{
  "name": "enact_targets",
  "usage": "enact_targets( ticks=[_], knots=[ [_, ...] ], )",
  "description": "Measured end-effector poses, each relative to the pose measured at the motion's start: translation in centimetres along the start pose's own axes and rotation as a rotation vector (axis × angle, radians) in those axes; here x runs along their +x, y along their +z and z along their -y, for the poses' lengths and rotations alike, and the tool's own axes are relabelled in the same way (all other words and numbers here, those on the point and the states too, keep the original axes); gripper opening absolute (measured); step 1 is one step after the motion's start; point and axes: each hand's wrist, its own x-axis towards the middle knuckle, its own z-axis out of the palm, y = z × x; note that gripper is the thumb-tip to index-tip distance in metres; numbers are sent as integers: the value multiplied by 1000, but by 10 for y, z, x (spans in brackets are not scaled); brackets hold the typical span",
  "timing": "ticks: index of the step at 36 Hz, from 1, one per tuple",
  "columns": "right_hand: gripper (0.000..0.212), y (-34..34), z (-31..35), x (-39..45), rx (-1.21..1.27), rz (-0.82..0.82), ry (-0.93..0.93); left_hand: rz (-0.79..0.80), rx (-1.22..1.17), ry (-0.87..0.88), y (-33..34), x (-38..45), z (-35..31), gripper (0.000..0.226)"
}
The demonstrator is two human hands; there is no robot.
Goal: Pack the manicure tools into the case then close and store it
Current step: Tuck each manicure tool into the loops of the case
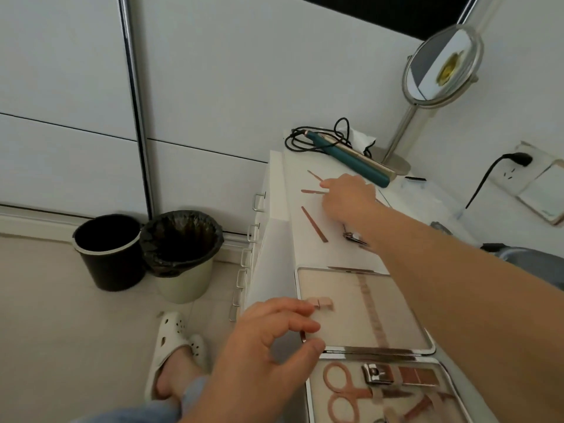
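Manicure case (363, 319) lies open on the white dresser top (280, 239), hinge across the middle. Its nearer half already carries scissors (341, 392), a nail clipper (377, 374) and a few other rose-gold pieces tucked in their loops, so packing looks to be partly done. The far half shows only bare straps.

Left hand (268, 340) hovers at the case's left rim, fingers loosely curled and spread, gripping nothing; whether a fingertip touches the metal edge cannot be told.

Beyond the case, loose tools wait on the dresser: a small clipper (354, 236) partly under the forearm, a long flat file (314, 224), then two thin picks (312, 191) (315, 176). Right hand (348, 193) reaches out over these, fingers bunched narrowly at the end of the nearer pick, seemingly pinching it, though contact is blurred.

The step in hand appears to be collecting a loose tool. Next would call for lifting the thin pick cleanly off the flat surface and sliding it under a strap. A hair straightener (351, 157) and mirror (442, 65) stand farther back, well clear.
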Motion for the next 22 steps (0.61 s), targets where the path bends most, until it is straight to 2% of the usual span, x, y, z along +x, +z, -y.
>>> enact_targets(
  ticks=[3,5,9,11,16,20,22],
  knots=[
    [42,2,6,10,-123,68,-17,-19,33,19,-1,1,-2,31],
    [38,4,8,12,-157,50,-36,-28,40,16,-2,1,-1,30],
    [26,1,8,11,-82,-17,-85,-3,12,9,-1,1,0,20],
    [19,-4,9,8,0,-6,-104,13,-18,-10,0,1,1,10],
    [18,-13,14,5,28,62,-163,-18,-42,-24,3,-3,2,7],
    [21,-18,21,5,-102,128,-210,-2,-7,-7,1,-4,3,27],
    [22,-18,23,3,-164,155,-239,1,-2,-4,1,-4,4,27]
  ],
)
